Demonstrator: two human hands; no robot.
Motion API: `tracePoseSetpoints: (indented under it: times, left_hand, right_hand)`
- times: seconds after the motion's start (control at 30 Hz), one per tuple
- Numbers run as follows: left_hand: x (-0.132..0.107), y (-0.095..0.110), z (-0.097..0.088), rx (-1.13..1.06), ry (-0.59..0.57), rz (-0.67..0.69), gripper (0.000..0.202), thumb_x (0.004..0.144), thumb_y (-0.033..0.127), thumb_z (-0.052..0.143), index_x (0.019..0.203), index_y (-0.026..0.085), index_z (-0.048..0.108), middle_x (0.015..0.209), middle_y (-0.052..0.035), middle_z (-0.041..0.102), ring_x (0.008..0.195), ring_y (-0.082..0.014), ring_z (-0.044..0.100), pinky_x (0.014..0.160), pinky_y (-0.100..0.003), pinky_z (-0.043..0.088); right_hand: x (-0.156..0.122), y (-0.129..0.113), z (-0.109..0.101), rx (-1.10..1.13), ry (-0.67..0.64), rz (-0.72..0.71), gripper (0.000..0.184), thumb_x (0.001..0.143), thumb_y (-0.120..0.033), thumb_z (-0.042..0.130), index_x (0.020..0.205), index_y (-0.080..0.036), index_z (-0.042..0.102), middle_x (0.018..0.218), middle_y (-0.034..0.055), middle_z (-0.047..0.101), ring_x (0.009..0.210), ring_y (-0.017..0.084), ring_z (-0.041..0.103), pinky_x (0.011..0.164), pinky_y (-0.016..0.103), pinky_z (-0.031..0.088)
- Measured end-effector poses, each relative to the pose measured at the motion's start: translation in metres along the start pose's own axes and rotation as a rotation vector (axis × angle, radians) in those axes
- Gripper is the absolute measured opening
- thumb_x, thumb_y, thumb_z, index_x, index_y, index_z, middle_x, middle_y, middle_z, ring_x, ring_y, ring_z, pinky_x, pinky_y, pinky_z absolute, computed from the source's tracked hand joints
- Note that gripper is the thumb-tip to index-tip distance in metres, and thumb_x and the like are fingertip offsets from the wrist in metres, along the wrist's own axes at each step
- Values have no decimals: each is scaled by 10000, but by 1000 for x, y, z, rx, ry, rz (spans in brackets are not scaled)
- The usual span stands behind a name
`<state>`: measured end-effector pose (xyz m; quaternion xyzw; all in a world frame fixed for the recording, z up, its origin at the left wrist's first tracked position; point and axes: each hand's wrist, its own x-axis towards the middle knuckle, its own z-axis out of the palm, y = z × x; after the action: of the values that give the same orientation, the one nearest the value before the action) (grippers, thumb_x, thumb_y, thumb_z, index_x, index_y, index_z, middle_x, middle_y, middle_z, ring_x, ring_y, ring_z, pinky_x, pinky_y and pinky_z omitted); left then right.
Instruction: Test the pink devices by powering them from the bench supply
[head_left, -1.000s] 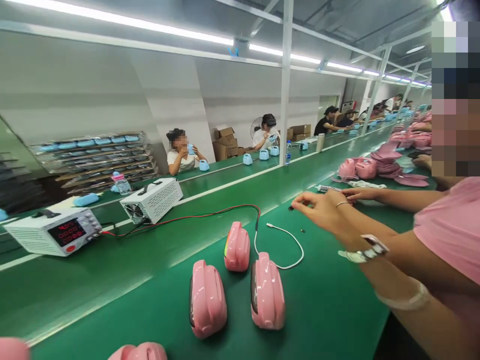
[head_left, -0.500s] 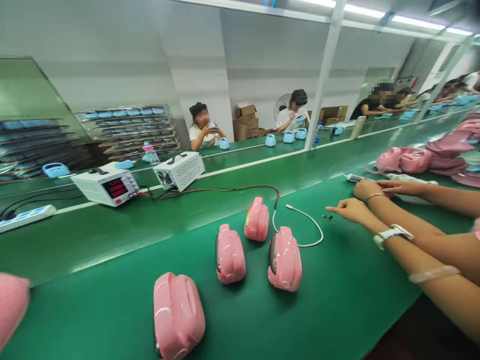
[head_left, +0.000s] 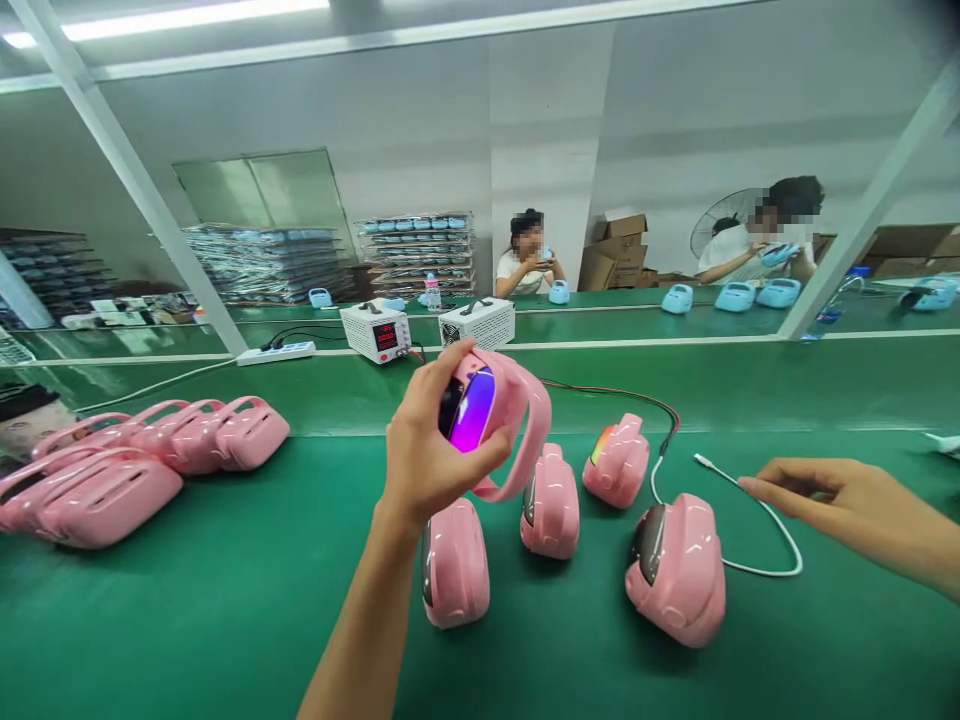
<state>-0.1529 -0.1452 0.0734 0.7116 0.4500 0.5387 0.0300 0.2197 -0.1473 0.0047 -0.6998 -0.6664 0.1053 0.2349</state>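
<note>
My left hand (head_left: 424, 455) is raised over the green belt (head_left: 225, 600), closed around a pink handled device (head_left: 491, 405) whose screen glows purple. Below it stand several more pink devices: one just under the hand (head_left: 454, 565), one behind it (head_left: 551, 505), one lit in rainbow colours (head_left: 619, 460) on a red-black lead, and one at the right (head_left: 679, 570). My right hand (head_left: 832, 500) comes in from the right edge, low over the belt. Its fingers are stretched out and empty, close to the plug end of a white cable (head_left: 757, 520).
A heap of pink devices (head_left: 150, 450) lies at the left. Two white power supply boxes (head_left: 375, 333) (head_left: 480, 322) and a power strip (head_left: 276, 352) sit on the middle lane. Across the line people sit handling blue devices (head_left: 739, 295). Slanted frame posts cross the view.
The view has swung left, away from the person in pink. My left hand has come into view holding up a lit pink device. A heap of pink devices now shows at the left.
</note>
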Motion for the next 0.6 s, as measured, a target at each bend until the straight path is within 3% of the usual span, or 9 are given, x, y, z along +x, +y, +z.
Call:
tracePoseSetpoints:
  times: [0.1,0.3,0.4,0.5,0.6]
  left_hand:
    - [-1,5,10,-35,-74,-9,703,593,292,650,1273,299,471,1187,17,540,965,-202,553,852,-293,459]
    - [-4,12,14,-28,-137,38,727,583,301,672,1278,310,459,1168,20,539,948,-199,549,887,-302,437]
    - [-3,10,14,-115,-168,8,712,594,303,658,1279,295,465,1176,14,546,974,-212,546,882,-305,439]
    - [-1,6,13,-184,-160,15,701,599,306,647,1278,258,478,1215,7,538,1052,-228,524,922,-302,419]
    - [1,4,10,-189,-105,37,707,602,309,661,1283,257,480,1212,12,539,1048,-228,524,909,-294,423]
  right_hand:
    - [-3,-3,2,49,-190,120,575,539,-784,431,599,-261,660,655,25,635,640,221,559,593,316,459]
    - [-11,21,-1,106,-268,227,506,459,-777,512,583,-312,669,748,59,664,747,289,589,714,395,473]
    - [-7,28,0,184,-241,194,503,477,-754,572,647,-293,682,823,71,675,803,290,593,737,377,484]
    - [11,10,10,343,-210,122,579,571,-733,561,780,-205,676,811,97,658,710,231,588,655,322,499]
    - [42,-27,33,394,-173,155,670,714,-729,412,791,-110,655,566,57,546,439,123,452,431,257,406]
